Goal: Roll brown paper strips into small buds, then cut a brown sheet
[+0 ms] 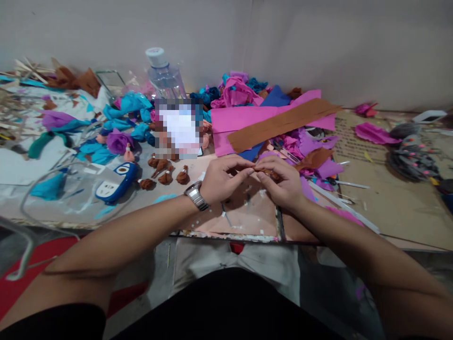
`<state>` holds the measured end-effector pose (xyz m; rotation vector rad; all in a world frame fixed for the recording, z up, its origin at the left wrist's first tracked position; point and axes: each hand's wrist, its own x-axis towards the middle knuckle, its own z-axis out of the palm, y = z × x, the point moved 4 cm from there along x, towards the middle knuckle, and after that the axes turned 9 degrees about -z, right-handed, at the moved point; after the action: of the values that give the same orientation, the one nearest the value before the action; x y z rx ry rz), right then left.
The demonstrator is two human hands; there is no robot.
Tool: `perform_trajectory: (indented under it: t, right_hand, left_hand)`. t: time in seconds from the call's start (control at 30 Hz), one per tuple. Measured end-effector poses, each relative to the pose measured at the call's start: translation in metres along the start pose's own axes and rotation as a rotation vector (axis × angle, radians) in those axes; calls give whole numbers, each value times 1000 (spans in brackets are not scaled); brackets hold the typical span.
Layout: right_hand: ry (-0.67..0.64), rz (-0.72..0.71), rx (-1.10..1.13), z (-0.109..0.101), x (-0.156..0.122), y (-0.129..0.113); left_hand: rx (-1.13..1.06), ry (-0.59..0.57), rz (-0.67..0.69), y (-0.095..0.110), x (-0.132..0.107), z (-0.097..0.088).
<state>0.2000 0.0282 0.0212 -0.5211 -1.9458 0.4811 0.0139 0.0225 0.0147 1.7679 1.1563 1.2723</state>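
Observation:
My left hand (226,178), with a metal watch (197,195) on its wrist, meets my right hand (282,183) over the near part of the table. Both are closed, thumbs and fingertips pinching a small piece of brown crepe paper (271,174) between them. Most of that piece is covered by my fingers. Several brown crumpled paper balls (165,176), some with tied ends, lie left of my left hand. Beyond my hands a long brown paper strip (283,123) rests across a pink paper sheet (226,130).
A water bottle (166,78) stands at the back, behind a blurred-out bright rectangle (180,127). A blue-and-white power socket (116,183) with a cable sits at left. Blue and purple paper flowers (119,141) crowd the left side. Cardboard (375,198) covers the right.

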Motion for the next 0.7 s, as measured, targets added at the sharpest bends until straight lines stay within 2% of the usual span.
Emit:
perform_trajectory:
  t: [0.27, 0.7]
  right_hand:
    - [-18, 21, -6, -1, 1, 0]
    - [3, 5, -101, -4, 5, -4]
  left_hand:
    - [41, 28, 58, 4, 0, -1]
    - [-36, -7, 5, 2, -1, 1]
